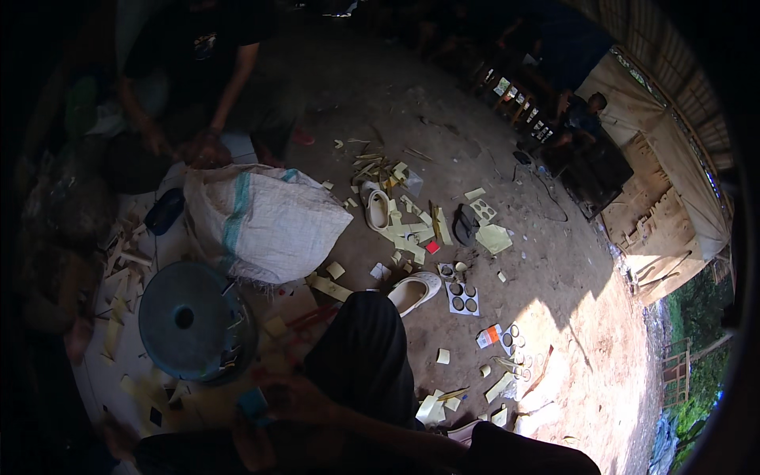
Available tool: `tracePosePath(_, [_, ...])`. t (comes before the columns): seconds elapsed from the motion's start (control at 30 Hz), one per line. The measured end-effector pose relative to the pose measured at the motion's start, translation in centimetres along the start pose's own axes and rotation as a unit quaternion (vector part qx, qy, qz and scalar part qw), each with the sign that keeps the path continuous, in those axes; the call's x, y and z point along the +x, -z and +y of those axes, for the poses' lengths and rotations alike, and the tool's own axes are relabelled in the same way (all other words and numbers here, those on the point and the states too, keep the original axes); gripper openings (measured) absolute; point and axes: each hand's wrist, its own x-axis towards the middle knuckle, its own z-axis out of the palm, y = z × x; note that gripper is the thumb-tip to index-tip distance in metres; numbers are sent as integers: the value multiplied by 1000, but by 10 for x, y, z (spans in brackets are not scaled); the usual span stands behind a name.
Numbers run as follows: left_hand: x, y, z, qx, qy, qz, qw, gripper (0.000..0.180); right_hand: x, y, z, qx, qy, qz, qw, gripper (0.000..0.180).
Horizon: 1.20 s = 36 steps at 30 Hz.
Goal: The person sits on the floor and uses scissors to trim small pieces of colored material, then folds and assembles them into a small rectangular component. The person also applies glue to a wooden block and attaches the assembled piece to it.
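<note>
Blue piece (252, 401) seemingly pinched in fingers of right hand (297, 398), not yet set down; left hand (253, 445) just below, grip too dark to tell. Grey drum (190, 352) beyond fingers; yellow scraps (495, 238) already loose farther right; remainder unclear.

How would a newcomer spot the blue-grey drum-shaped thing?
Left of centre, find the big white woven sack with teal stripes. Just below it, slightly left, sits the blue-grey drum-shaped thing. Its broad round face with a dark central spot sets it apart from the flat pale-yellow scraps around it.
</note>
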Motion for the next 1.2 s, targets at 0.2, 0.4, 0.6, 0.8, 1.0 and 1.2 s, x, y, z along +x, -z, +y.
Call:
tracePosePath(0.2, [6, -24, -30, 60, 25, -84, 994, 53, 7, 3, -24, -92, 36, 39, 994, 63])
tracePosePath(0.4, [-3, -45, -31, 90, -95, 96, 987, 37, 0, 24, -37, -243, -38, 43, 968, 52])
tracePosePath(0.6, [-3, -6, 58, -187, 7, 24, 982, 39, 10, 34, -27, -421, 136, 87, 893, 48])
tracePosePath(0.8, [22, 24, 107, -376, -20, -3, 927, 41, 6, 37, -33, -294, 55, 67, 952, 62])
tracePosePath(1.0, [24, 18, 102, -333, -39, -22, 942, 47, -1, 36, -46, 144, -42, 75, 986, 69])
tracePosePath(1.2, [23, 22, 105, -298, -50, -39, 952, 30, -7, 42, -52, 190, -44, 121, 973, 50])
